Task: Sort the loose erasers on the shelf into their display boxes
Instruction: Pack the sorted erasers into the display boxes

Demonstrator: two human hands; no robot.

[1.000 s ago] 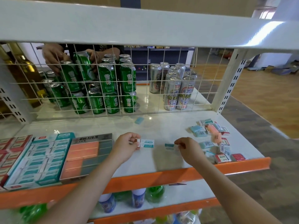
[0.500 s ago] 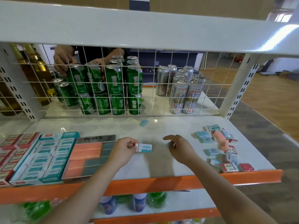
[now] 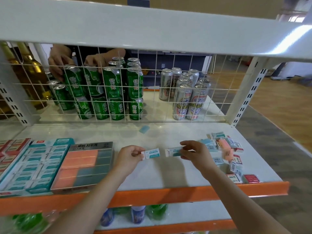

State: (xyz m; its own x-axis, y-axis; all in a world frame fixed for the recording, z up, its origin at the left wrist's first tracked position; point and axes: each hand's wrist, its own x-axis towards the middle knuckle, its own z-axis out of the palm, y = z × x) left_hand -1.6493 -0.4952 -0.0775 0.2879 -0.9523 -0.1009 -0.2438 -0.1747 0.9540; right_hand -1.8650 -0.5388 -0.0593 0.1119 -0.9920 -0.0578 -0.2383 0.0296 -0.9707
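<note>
Pinched at one short end between thumb and fingertips of the left hand: one teal-and-white eraser, held level above the shelf, label up. Its free end points right, presumably so the label can be read against the boxes.

Head view, remaining entries:

- Right hand: fingers curled round the right end of a second teal-and-white eraser, also lifted off the shelf. The two erasers lie nearly end to end, close but apart, which suggests they are being matched or gathered as a pair before boxing.
- Loose erasers: a mixed heap on the right of the shelf, just beyond the right hand; teal, pink and red-and-white sleeves, some tilted or overlapping. Several are blurred.
- One stray pale-blue eraser: alone near the wire grid at the back.
- Teal display box: left of the shelf, rows largely filled; the likely destination for both held pieces.
- Pink-and-grey display box: just right of the teal one, nearest the left hand.
- Red display box: far left, partly out of frame.
- Green cans, silver cans: behind the grid, where another person's hands grip cans.

Judgement: sorting well under way, heap still sizeable.
</note>
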